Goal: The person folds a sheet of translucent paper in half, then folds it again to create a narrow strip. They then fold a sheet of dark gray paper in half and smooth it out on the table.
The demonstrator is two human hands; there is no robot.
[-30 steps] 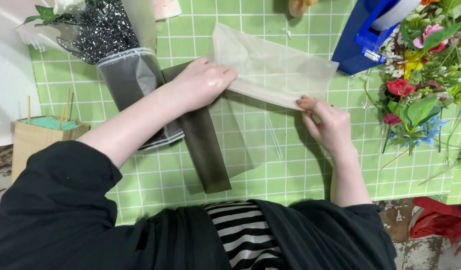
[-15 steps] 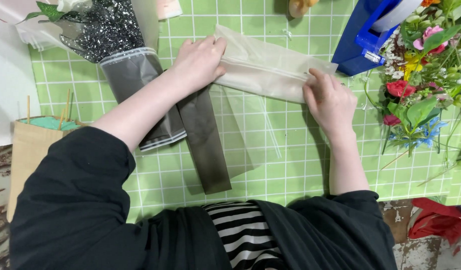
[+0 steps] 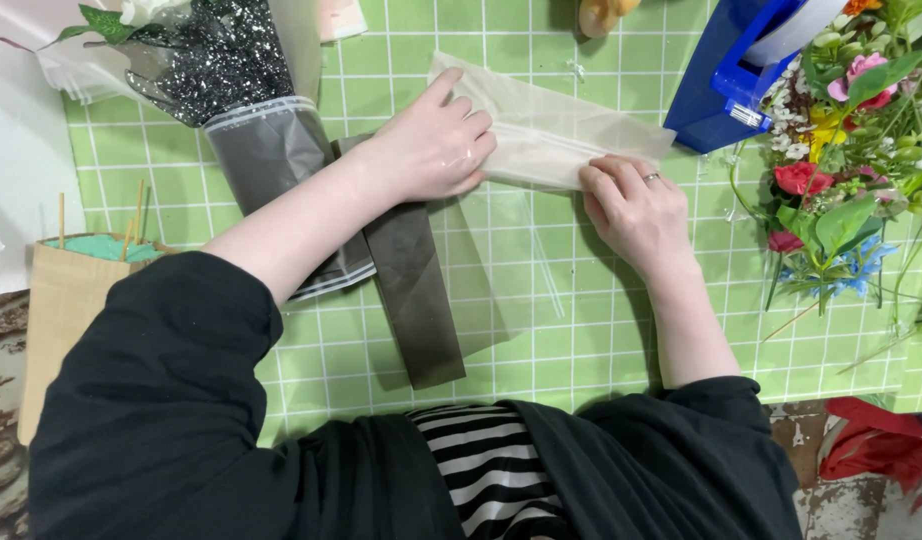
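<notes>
Both hands have come closer together since half a second ago, and the fold in the pale sheet looks flatter now. I see my left hand point(image 3: 436, 148) lying open, palm down, on the left part of the translucent wrapping sheet point(image 3: 556, 130), with the fingers spread toward the top edge. My right hand point(image 3: 636, 210) is curled at the lower edge of the same sheet, and its fingertips point(image 3: 593, 180) pinch and press the folded border. The sheet lies flat on the green grid desk point(image 3: 581, 330), a little above the middle, between the dark grey paper strip point(image 3: 413, 290) and the blue box point(image 3: 726, 85).

To make this crease well, I judge that the left palm should hold the sheet steady so it does not slide, while the right fingertips run along the border with even pressure. The material looks thin and slippery, so a slow stroke is safer. I would keep the flowers point(image 3: 841, 170) at the right and the wrapped bouquet point(image 3: 226, 70) at the left away from the sheet.
</notes>
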